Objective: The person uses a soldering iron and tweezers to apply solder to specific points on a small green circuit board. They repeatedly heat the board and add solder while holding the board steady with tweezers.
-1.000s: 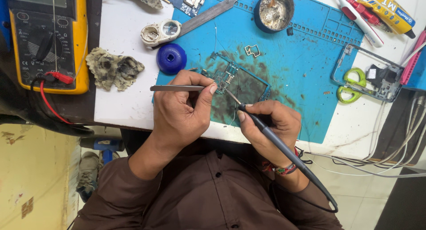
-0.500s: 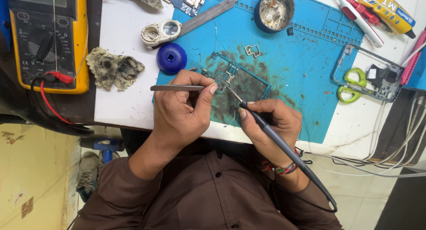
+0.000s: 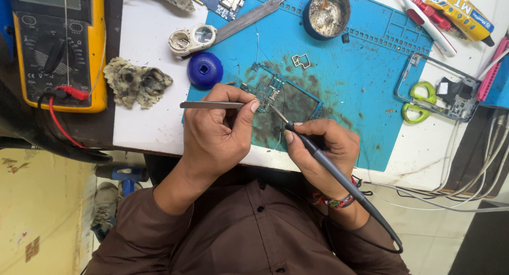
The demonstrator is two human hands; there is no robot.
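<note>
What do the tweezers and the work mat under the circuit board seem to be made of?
Tweezers: probably steel, a thin grey strip with a dull metallic sheen. Work mat: looks like blue silicone or rubber, matte, with moulded ridges and compartments along its edge, stained dark around the circuit board.

Blue mat (image 3: 371, 89) centre frame, stained dark; yellow-and-black meter (image 3: 55, 41) upper left; green scissors (image 3: 419, 102) right; brown shirt (image 3: 249, 238) below

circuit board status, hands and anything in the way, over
Left hand holds tweezers; right hand holds soldering iron, tip on circuit board. Board flat on blue mat. Nothing in the way.
</note>
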